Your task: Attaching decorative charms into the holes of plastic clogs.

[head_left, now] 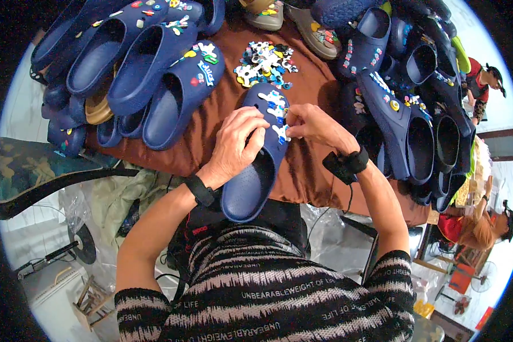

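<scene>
A navy blue clog lies in front of me, its heel end toward my body. My left hand is closed on its left side, fingers over the upper. Several white and blue cartoon shoe charms run along the upper. At the clog's right side, my right hand pinches at the lowest white and blue shoe charm; its fingertips partly cover the piece. Just beyond the toe is a loose pile of small colourful charms.
Decorated navy clogs are heaped at left, with more clogs at right. A grey-brown clog lies at the back. Brown cloth covers the table. Two other people are at far right; a wooden stool stands lower left.
</scene>
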A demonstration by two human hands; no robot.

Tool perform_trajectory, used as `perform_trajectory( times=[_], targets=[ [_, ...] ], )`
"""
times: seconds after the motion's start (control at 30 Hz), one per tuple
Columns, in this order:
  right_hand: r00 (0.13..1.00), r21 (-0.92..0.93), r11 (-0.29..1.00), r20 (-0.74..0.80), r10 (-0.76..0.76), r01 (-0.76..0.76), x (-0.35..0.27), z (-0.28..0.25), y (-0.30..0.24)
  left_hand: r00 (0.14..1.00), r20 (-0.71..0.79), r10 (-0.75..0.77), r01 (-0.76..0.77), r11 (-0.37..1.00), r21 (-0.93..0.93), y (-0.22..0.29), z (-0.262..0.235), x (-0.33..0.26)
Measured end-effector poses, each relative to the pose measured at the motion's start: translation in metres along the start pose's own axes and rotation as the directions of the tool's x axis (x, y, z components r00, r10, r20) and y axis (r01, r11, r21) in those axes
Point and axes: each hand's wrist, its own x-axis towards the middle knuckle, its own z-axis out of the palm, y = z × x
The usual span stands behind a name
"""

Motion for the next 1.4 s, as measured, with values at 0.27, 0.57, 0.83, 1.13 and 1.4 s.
perform_trajectory(
  times=[0.27, 0.57, 0.83, 1.13, 1.4],
  targets=[
    [0.998, -0.261, 0.964, -0.048, 0.029, -0.04, 0.008, 0.01, -0.009, 1.0, 0.004, -0.001, 0.001, 1.0, 0.027, 0.0, -0.001, 0.001],
    [0.977, -0.043, 0.999, -0.214, 0.019, -0.029, -0.023, 0.02, 0.004, 0.998, -0.036, 0.056, -0.055, 0.998, 0.011, 0.0, 0.002, 0.003],
    [0.957, -0.159, 0.987, -0.283, -0.06, 0.015, 0.02, -0.019, 0.006, 0.997, -0.054, 0.058, -0.057, 0.998, 0.012, 0.001, -0.001, 0.001],
    [0.913, -0.387, 0.922, -0.383, -0.143, -0.018, 0.127, -0.029, 0.031, 0.999, -0.03, 0.022, -0.022, 1.0, -0.009, -0.001, 0.002, 0.001],
    [0.949, -0.518, 0.854, -0.289, -0.122, -0.048, 0.149, -0.013, 0.03, 0.999, -0.033, 0.003, -0.003, 1.0, -0.014, -0.003, 0.0, -0.003]
  ],
)
